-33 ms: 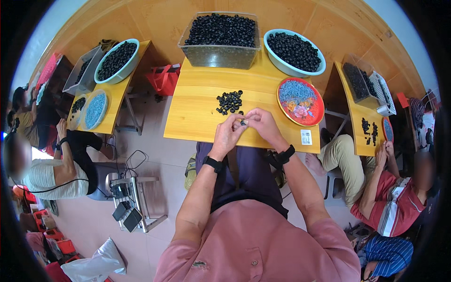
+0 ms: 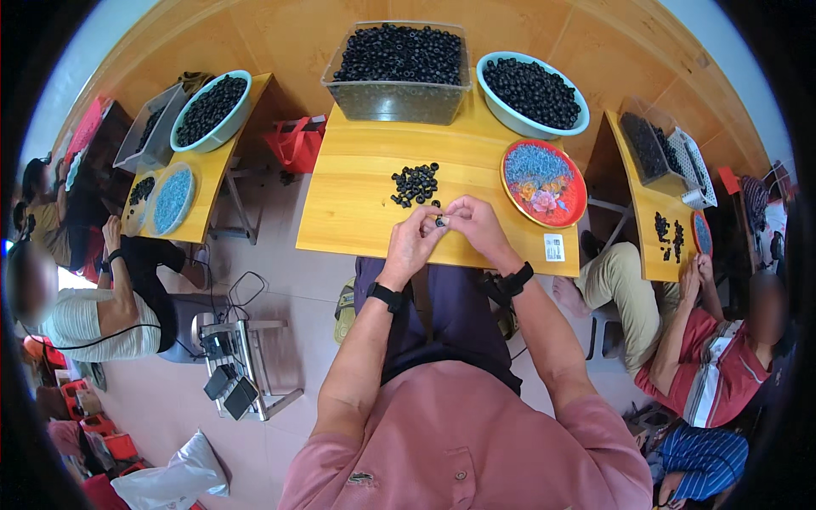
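Note:
Near the front edge of the yellow table, my left hand (image 2: 412, 244) pinches a small black ring-shaped part (image 2: 440, 222). My right hand (image 2: 478, 231) is closed too, its fingertips meeting the left ones at that part; whatever it grips is hidden by the fingers. Just beyond my hands lies a loose pile of black ring-shaped parts (image 2: 415, 184). To the right is a round red flowered tray (image 2: 575, 197) with small light-blue pieces (image 2: 537, 161) heaped on its far side.
At the back of the table (image 2: 357, 225) stand a clear plastic bin (image 2: 395, 107) and a pale blue basin (image 2: 544, 131), both full of black parts. People sit at tables on both sides. A metal stool (image 2: 255, 374) with cables and devices stands at the left.

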A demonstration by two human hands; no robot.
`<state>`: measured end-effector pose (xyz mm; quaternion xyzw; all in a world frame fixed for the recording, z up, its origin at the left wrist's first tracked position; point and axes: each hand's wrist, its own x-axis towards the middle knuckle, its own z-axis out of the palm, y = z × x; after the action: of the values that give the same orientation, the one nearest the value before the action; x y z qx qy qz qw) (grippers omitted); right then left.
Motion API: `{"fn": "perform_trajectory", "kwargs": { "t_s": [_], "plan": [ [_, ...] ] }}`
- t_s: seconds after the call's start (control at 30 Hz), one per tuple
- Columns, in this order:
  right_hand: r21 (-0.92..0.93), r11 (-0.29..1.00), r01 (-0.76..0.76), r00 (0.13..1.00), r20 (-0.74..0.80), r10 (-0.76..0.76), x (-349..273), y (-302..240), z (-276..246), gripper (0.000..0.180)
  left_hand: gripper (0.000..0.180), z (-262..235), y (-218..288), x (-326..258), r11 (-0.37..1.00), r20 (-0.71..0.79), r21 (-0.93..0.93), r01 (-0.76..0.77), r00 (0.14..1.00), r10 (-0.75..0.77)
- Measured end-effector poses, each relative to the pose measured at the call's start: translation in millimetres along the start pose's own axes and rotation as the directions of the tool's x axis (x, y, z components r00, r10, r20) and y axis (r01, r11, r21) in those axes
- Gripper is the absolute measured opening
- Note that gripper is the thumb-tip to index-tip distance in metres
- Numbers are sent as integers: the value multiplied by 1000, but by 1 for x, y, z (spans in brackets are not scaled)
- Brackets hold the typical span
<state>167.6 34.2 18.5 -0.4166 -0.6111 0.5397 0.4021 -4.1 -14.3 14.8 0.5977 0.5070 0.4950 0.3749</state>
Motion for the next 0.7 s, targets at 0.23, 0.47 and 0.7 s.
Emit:
{"fn": "perform_trajectory", "kwargs": {
  "t_s": [0.23, 0.47, 0.7],
  "plan": [
    [111, 991, -72, 996, 57, 66, -3, -1, -1, 10, 28, -2, 8, 1, 989, 21, 146, 33, 999, -36],
    [88, 994, -69, 996, 66, 63, -3, 0, -1, 10, 26, -2, 8, 0, 986, 23, 165, 17, 1000, -22],
    [96, 993, -66, 995, 84, 58, 0, 1, -6, 11, 21, 2, 12, 2, 972, 10, 225, -75, 997, 75]
  ]
}}
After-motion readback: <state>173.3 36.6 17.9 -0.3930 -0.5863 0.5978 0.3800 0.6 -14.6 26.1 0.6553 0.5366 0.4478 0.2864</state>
